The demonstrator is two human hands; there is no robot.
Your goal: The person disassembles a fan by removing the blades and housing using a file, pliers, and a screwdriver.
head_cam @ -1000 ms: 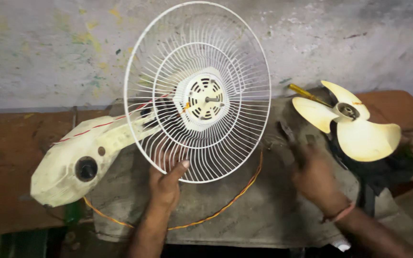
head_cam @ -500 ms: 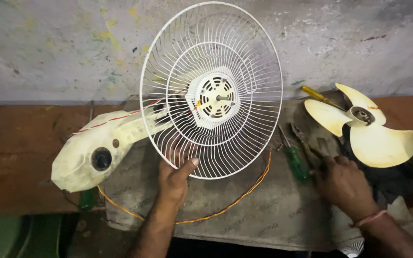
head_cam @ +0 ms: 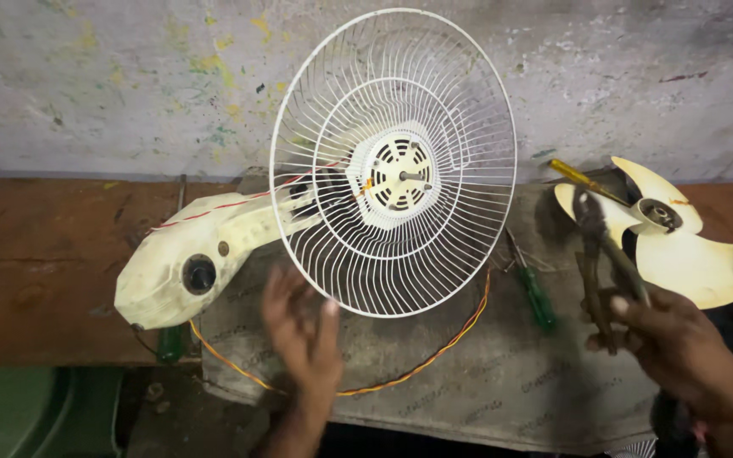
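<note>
White guard just above open, empty left hand | right hand grips pliers, farther right, handles pointing down

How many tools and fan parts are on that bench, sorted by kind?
Pliers, held in the right hand: 1
Screwdrivers, one green-handled and one yellow-handled: 2
Wire fan guard with its motor: 1
Cream fan base: 1
Loose cream fan blade: 1
Total: 6
The left hand is blurred and holds nothing.
</note>
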